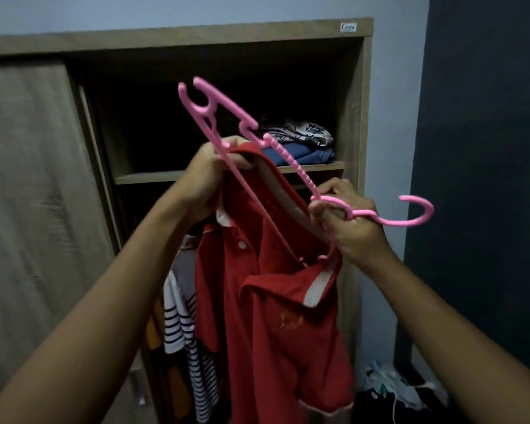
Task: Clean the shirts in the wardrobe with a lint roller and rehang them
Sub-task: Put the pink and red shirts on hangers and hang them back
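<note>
- Hanging before the open wardrobe (pixel 196 35), a red knit polo shirt (pixel 276 332) with white trim is held up; its gold chest embroidery cannot be read.
- A pink plastic hanger (pixel 300 175), ridged along one arm, is tilted against it.
- Shirt shoulder and the hanger's thin bar are gripped by the left hand (pixel 208 175); the hanger's neck is pinched by the right hand (pixel 346 221).
- "Costa" is read on a label (pixel 348 27) at the wood-grain top corner.
- Folded clothes (pixel 300 145) are stacked on a shelf (pixel 153 177).
</note>
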Demonstrator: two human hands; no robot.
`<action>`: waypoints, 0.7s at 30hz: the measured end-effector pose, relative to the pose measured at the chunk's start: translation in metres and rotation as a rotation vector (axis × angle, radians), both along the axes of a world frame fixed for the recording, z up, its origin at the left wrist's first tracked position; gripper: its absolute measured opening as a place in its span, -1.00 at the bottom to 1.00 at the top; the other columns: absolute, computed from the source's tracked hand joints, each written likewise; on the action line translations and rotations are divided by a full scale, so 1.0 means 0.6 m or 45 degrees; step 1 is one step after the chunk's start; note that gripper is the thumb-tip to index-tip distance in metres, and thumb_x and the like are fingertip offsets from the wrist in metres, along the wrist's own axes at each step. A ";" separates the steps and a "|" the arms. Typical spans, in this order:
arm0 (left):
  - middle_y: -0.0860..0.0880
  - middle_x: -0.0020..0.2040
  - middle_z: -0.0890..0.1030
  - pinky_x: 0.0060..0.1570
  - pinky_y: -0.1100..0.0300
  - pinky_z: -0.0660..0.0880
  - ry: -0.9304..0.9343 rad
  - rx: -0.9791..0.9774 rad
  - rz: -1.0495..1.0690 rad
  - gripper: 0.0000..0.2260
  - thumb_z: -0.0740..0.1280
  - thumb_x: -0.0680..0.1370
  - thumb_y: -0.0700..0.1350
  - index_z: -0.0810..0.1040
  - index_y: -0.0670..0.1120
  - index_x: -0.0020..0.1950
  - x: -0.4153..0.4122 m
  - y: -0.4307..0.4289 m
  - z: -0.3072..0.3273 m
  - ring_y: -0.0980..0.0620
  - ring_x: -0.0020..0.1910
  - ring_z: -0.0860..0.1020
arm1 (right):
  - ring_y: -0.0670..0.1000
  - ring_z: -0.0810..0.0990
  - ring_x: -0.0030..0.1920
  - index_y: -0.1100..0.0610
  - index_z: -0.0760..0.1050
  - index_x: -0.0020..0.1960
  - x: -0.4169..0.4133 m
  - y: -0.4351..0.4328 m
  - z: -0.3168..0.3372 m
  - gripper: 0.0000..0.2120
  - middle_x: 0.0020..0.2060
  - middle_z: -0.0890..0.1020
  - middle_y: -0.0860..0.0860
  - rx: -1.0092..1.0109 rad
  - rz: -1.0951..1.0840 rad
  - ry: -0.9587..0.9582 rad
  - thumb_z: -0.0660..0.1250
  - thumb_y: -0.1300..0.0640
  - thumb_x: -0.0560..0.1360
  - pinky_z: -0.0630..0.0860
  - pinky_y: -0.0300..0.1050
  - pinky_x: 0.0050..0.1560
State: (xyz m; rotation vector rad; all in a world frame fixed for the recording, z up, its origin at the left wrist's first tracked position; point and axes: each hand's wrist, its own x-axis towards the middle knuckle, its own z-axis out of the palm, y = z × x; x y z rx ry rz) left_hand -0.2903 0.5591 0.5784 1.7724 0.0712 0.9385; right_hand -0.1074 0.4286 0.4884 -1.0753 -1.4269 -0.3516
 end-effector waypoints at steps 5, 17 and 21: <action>0.06 -0.26 0.70 -0.12 0.22 0.55 0.150 0.532 0.467 -0.72 0.32 0.50 -0.48 0.65 -0.11 -0.06 -0.043 0.071 -0.005 0.22 -0.23 0.64 | -0.12 0.49 -0.01 0.09 0.56 -0.15 0.068 -0.023 0.003 -0.60 -0.10 0.50 -0.10 -0.533 -0.284 -0.199 0.31 -0.26 0.48 0.39 -0.19 -0.02; -0.12 -0.24 0.71 -0.07 0.06 0.55 0.414 0.458 0.509 -0.76 0.25 0.38 -0.09 0.69 -0.13 -0.21 0.066 0.034 -0.103 -0.07 -0.20 0.65 | -0.09 0.64 -0.11 0.01 0.68 -0.15 0.053 -0.004 0.046 -0.75 -0.14 0.67 -0.06 -1.129 -0.231 -0.256 0.50 -0.17 0.38 0.56 -0.08 -0.04; -0.05 -0.29 0.68 -0.16 0.10 0.52 0.417 0.480 0.636 -0.78 0.28 0.47 -0.07 0.69 -0.11 -0.22 0.068 0.046 -0.105 0.08 -0.28 0.56 | 0.02 0.65 -0.15 0.21 0.64 -0.21 0.055 -0.011 0.055 -0.77 -0.18 0.69 0.21 -0.868 0.178 0.152 0.57 0.05 0.35 0.57 -0.01 0.02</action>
